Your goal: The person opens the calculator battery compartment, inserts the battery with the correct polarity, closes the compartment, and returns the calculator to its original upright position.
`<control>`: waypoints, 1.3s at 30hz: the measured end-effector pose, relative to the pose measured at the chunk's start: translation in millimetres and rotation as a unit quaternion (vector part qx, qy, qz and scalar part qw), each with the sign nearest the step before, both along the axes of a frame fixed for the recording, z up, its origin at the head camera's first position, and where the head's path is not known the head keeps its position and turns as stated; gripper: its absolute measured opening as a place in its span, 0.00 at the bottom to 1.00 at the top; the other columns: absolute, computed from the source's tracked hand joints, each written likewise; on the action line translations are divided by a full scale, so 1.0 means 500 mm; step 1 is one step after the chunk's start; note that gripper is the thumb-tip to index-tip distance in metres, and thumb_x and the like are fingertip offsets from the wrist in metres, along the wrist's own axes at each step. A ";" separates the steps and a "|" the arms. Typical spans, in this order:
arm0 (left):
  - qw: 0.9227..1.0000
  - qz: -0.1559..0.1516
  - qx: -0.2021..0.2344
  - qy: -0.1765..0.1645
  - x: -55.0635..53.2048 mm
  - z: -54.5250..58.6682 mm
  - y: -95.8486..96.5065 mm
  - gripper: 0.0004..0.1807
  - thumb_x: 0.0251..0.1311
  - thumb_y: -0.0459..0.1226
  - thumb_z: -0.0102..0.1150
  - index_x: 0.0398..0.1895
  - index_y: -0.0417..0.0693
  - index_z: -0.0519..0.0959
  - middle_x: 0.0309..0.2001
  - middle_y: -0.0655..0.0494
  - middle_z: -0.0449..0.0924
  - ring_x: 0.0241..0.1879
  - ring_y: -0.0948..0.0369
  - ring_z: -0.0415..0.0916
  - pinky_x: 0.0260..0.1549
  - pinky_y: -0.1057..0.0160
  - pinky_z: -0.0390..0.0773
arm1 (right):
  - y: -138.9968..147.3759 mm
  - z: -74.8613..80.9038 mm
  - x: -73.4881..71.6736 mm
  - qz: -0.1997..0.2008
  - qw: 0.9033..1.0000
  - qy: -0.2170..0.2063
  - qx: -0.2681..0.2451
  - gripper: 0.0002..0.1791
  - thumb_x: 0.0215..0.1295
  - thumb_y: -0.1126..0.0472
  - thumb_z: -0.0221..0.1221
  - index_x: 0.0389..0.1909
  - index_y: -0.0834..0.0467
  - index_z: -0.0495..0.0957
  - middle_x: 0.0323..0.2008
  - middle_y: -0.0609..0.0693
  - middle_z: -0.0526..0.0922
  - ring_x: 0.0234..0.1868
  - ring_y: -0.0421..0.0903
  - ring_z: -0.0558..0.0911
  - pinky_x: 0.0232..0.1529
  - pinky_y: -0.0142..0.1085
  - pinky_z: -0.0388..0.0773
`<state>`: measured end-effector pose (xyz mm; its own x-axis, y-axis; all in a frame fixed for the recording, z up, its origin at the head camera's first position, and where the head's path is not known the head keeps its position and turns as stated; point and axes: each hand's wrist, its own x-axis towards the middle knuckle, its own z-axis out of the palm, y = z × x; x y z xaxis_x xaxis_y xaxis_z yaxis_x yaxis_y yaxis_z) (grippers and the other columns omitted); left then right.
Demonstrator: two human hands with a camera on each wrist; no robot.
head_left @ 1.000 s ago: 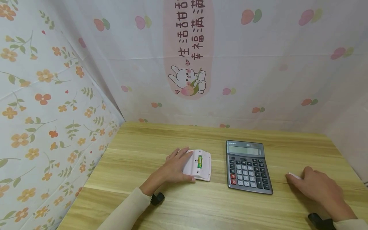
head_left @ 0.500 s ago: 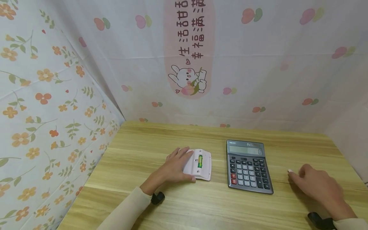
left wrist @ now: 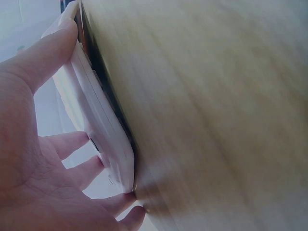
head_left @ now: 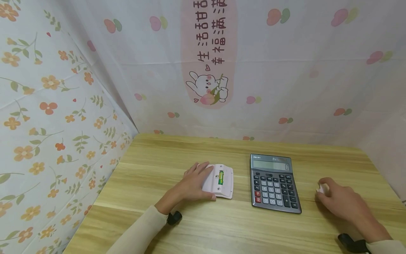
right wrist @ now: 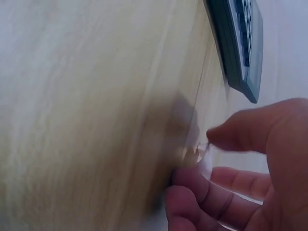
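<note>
A small white plastic device (head_left: pixel 225 190) lies back up on the table, its battery compartment open and a green battery (head_left: pixel 221 177) showing inside. My left hand (head_left: pixel 193 185) grips it at its left part, thumb on the near edge and fingers over the far side. In the left wrist view, the device's side (left wrist: pixel 103 125) runs between thumb and fingers, close over the wood. To the right, my right hand (head_left: pixel 344 201) pinches a small white plastic piece (head_left: pixel 324 189) between thumb and forefinger. The right wrist view shows this white piece (right wrist: pixel 206 161) partly hidden by fingers.
A grey desk calculator (head_left: pixel 275 184) lies face up between the two hands, display at the far end. The wooden table (head_left: pixel 152 151) ends at a printed curtain (head_left: pixel 269 81) behind, with a floral curtain (head_left: pixel 47 141) along the left.
My right hand has turned and its forefinger has lifted forward, so more of the small white piece shows between thumb and forefinger. The left hand and the white device stay in place.
</note>
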<state>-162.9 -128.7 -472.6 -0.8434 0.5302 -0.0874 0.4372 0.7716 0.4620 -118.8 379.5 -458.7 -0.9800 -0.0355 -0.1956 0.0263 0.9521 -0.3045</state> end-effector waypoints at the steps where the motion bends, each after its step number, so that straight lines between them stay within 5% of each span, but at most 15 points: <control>1: 1.000 0.000 0.000 0.000 0.000 0.000 0.000 0.59 0.59 0.64 0.76 0.88 0.51 0.61 0.88 0.46 0.52 0.84 0.30 0.46 0.72 0.23 0.58 | -0.002 -0.001 0.000 0.002 1.000 0.003 -0.001 0.32 0.77 0.50 0.63 0.64 0.73 0.70 0.38 0.74 0.83 0.32 0.58 0.82 0.32 0.58 0.81; 10: 1.000 -0.002 -0.004 0.001 -0.002 -0.002 -0.001 0.59 0.59 0.64 0.76 0.88 0.51 0.61 0.88 0.46 0.52 0.84 0.30 0.47 0.72 0.23 0.58 | -0.002 -0.004 0.000 0.034 0.999 0.007 -0.012 0.45 0.68 0.43 0.72 0.64 0.79 0.71 0.29 0.50 0.80 0.30 0.49 0.77 0.30 0.44 0.73; 17: 1.000 -0.002 0.000 0.005 -0.001 -0.001 -0.001 0.60 0.59 0.64 0.77 0.88 0.51 0.61 0.87 0.45 0.53 0.83 0.29 0.47 0.71 0.23 0.59 | 0.000 0.000 -0.005 0.053 0.998 -0.022 -0.024 0.45 0.61 0.48 0.78 0.63 0.79 0.72 0.35 0.53 0.84 0.33 0.49 0.79 0.32 0.44 0.77; 28: 1.000 -0.004 0.004 0.005 0.001 0.003 -0.002 0.59 0.59 0.64 0.77 0.88 0.50 0.62 0.87 0.45 0.53 0.83 0.29 0.47 0.72 0.23 0.59 | -0.001 0.003 -0.009 0.067 0.998 -0.011 -0.021 0.37 0.59 0.54 0.79 0.57 0.77 0.76 0.35 0.52 0.86 0.34 0.48 0.80 0.35 0.47 0.82; 39: 1.000 -0.003 0.010 0.002 0.002 0.006 -0.003 0.59 0.59 0.63 0.77 0.88 0.50 0.62 0.87 0.46 0.53 0.83 0.29 0.47 0.71 0.24 0.59 | 0.006 0.002 -0.008 0.078 0.994 0.074 0.016 0.35 0.53 0.50 0.83 0.48 0.75 0.83 0.46 0.70 0.80 0.36 0.55 0.77 0.34 0.51 0.79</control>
<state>-162.0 -130.0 -469.6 -0.8400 0.5376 -0.0730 0.4442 0.7588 0.4763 -122.9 382.2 -457.7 -0.9813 -0.1847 -0.0534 -0.1647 0.9507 -0.2628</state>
